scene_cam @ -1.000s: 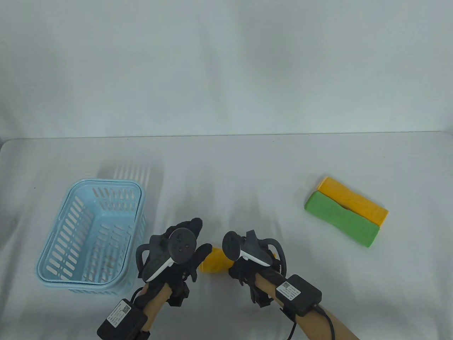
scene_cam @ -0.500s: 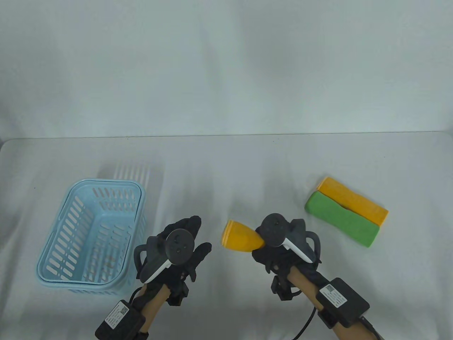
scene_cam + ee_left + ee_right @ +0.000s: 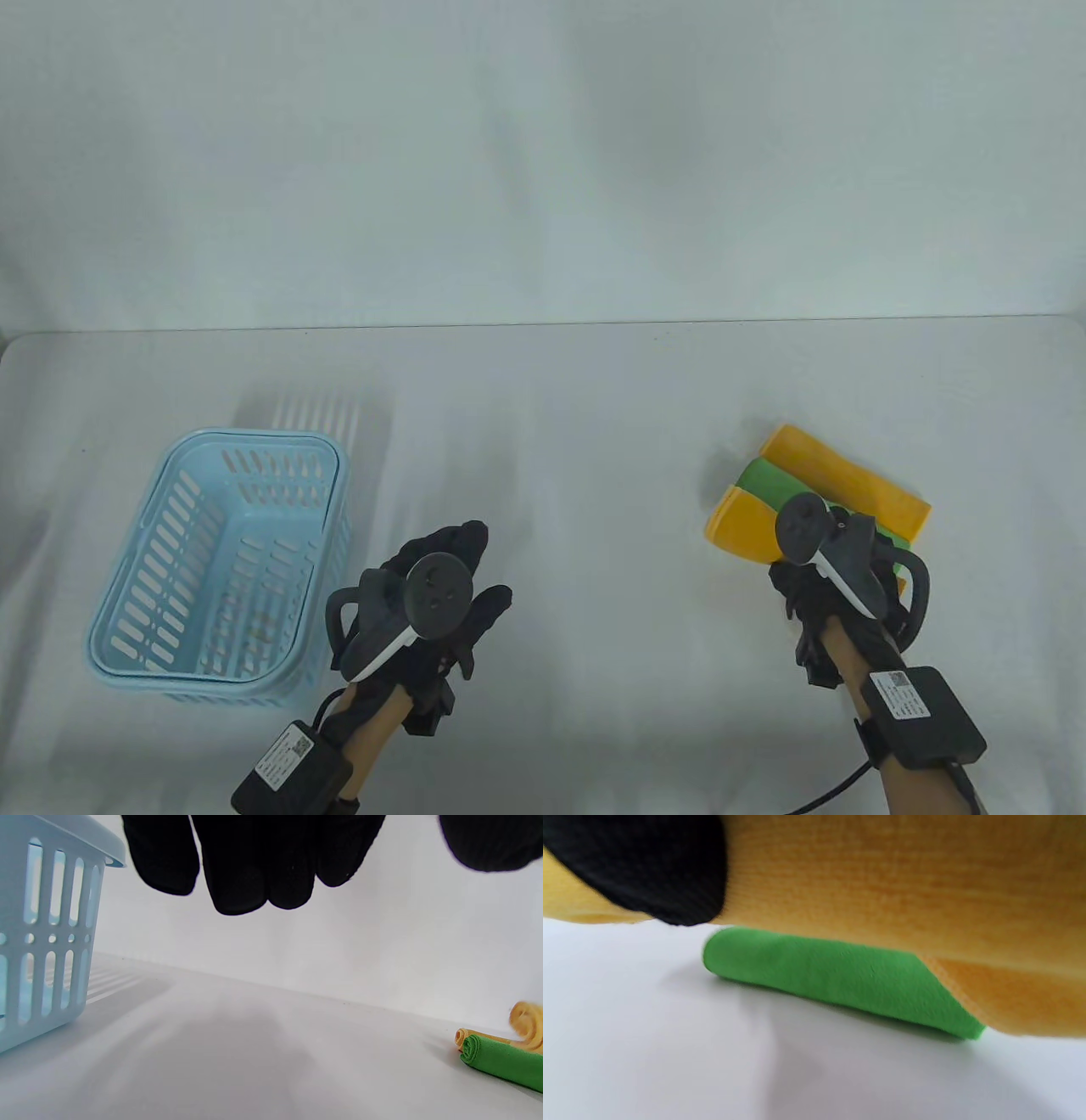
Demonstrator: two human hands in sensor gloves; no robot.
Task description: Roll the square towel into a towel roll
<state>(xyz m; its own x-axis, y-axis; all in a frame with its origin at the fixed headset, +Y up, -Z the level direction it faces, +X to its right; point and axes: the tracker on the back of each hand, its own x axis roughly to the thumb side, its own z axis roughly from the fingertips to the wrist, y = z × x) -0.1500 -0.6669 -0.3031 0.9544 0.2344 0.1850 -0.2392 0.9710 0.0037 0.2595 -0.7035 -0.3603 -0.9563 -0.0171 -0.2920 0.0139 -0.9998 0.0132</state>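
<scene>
Towel roll (image 3: 741, 528), yellow, sits gripped in your right hand (image 3: 836, 586) just above the green roll (image 3: 770, 480) near the table's right edge; your left hand (image 3: 433, 594) hovers open, empty, beside the blue basket (image 3: 136, 594).

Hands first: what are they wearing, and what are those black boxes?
Both hands, left hand and right hand, wear black gloves. Each back carries a round dark tracker with a white handle. Bare forearms carry black boxes with white labels and black cables.

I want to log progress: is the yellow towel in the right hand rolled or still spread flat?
Rolled. The right hand holds the yellow towel as a cylinder, its spiral end visible beside the green roll.
</scene>
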